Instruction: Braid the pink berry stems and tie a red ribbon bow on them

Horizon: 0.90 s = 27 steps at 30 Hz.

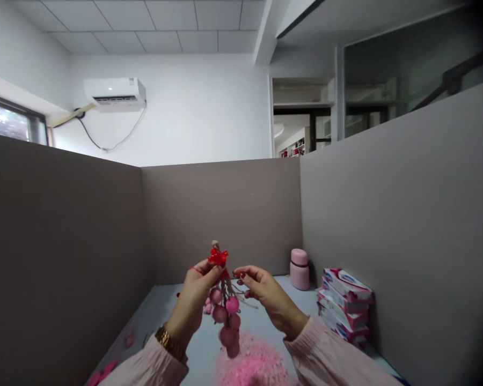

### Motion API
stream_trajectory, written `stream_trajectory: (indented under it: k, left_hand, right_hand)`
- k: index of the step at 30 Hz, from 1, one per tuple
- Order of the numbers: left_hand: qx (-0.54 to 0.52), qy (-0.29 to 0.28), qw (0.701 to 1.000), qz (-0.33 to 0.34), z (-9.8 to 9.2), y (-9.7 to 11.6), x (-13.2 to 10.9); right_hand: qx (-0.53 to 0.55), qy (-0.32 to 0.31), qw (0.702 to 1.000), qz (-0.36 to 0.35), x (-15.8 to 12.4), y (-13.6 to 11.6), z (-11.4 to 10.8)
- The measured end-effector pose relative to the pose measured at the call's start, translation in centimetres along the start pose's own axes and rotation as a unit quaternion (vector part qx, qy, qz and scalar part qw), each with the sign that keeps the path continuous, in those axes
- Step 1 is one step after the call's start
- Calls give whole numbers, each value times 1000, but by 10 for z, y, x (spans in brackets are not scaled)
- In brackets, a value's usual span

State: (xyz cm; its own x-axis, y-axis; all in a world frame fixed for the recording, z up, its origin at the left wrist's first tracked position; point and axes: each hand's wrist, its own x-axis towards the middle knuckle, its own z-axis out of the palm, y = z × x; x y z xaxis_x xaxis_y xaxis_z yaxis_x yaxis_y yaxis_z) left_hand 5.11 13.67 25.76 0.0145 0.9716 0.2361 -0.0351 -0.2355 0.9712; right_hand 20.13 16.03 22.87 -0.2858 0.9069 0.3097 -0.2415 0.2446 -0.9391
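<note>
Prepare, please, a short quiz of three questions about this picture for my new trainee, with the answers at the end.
1. Which hand grips the bunch of pink balls near its red bow? A) left B) right
2. True or false: the pink flask lies on its side.
3. Fill in: the stacked boxes stand near the partition on the person's ____.

Key:
1: A, the left hand.
2: False; the pink flask stands upright.
3: right.

The bow (pixel 218 257) is gleaming red above balls (pixel 219 314) showing dusty pink. Right of the bow, a flask (pixel 299 271) is showing pale pink and boxes (pixel 348 311) are showing magenta-and-white patterns.
</note>
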Motion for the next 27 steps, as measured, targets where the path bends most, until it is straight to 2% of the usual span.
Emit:
stream_trajectory:
  k: [4, 9, 12, 15, 18, 21, 24, 27]
  left_hand:
    - [3, -17, 999, 29, -4, 2, 16]
    - [42, -48, 996, 66, -3, 2, 24]
    - [82, -78, 990, 83, -11, 11, 29]
    - [138, -59, 982, 118, -24, 31, 39]
    - [233, -17, 960, 153, -26, 52, 51]
    - [339, 8, 925, 174, -14, 65, 62]
    - [406, 21, 896, 180, -3, 70, 75]
    - [436, 4, 885, 165, 0, 68, 92]
  right_hand:
    - [-26, 0, 1000, -8, 4, 0, 2]
    - [-65, -52, 994, -70, 10, -4, 20]
    - [-63, -37, 996, -49, 16, 0, 24]
    - [-62, -30, 998, -12, 22, 7, 22]
    - [-58, -24, 998, -1, 28, 10, 19]
    - [-52, -12, 998, -16, 35, 9, 19]
    - [-46, -11, 999, -19, 44, 8, 18]
    - [-38, -9, 999, -19, 56, 9, 16]
